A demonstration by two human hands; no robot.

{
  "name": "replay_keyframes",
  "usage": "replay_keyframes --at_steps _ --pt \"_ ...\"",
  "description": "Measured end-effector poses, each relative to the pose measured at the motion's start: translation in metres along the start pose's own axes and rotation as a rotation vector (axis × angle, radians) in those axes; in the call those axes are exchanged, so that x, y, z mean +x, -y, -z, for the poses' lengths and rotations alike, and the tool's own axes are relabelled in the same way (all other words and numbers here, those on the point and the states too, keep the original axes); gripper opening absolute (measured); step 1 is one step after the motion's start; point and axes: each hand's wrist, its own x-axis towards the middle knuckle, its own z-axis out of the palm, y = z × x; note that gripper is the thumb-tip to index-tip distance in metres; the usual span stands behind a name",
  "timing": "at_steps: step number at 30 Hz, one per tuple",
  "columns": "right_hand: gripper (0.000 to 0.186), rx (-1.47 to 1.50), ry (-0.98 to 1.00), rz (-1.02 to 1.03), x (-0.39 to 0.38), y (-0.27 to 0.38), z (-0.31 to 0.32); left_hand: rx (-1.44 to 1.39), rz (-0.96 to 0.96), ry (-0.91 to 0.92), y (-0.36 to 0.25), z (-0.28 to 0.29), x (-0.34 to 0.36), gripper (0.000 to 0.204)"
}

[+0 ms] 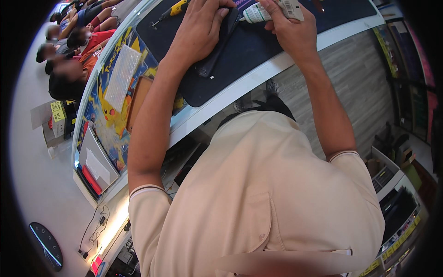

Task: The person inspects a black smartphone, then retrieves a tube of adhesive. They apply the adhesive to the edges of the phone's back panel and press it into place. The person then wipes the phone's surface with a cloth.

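Note:
My left hand (200, 30) grips a black phone or phone part (210, 62) lying at a slant on the dark work mat (254, 53). My right hand (290, 34) is closed on a white tube (256, 14) with a green-marked label, its thin nozzle at the upper right edge of the black piece. Whether the nozzle touches it is too small to tell. A small white bit (212, 77) lies beside the piece's lower end. A yellow-and-black tool (176, 9) with a metal shaft lies on the mat to the left of my left hand.
Left on the counter are bubble wrap (122, 76), a brown board (138, 104), papers and a red item (92, 180). Several people (69, 69) sit beyond the counter. The white counter edge (249, 83) runs below the mat. Shelving (401, 60) stands at the right.

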Motion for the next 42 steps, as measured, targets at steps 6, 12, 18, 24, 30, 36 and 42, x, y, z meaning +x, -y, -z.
replay_keyframes --at_steps 6,12,18,24,30,36,42 --pt "0.014 -0.024 -0.007 0.023 0.008 -0.001 0.001 0.014 0.028 0.006 -0.001 0.0 0.001 0.016" --pt "0.014 -0.022 0.001 0.058 0.012 -0.001 0.001 0.01 0.029 0.012 -0.002 0.001 0.001 0.016" --pt "0.015 -0.073 0.064 0.082 0.023 0.001 0.001 0.028 0.038 0.025 -0.003 0.001 0.003 0.016" --pt "0.018 -0.125 0.226 0.086 0.044 0.004 0.007 0.077 0.025 -0.024 0.001 -0.003 0.0 0.013" --pt "0.017 -0.153 0.453 0.134 0.075 0.009 0.01 0.179 0.102 -0.066 0.01 -0.012 -0.01 0.022" --pt "0.02 -0.177 0.576 0.536 0.118 -0.01 -0.004 0.34 0.16 -0.034 0.009 -0.013 -0.014 0.03" --pt "0.025 -0.134 0.697 0.575 0.141 -0.02 -0.023 0.372 0.165 -0.023 0.002 -0.011 -0.012 0.037"
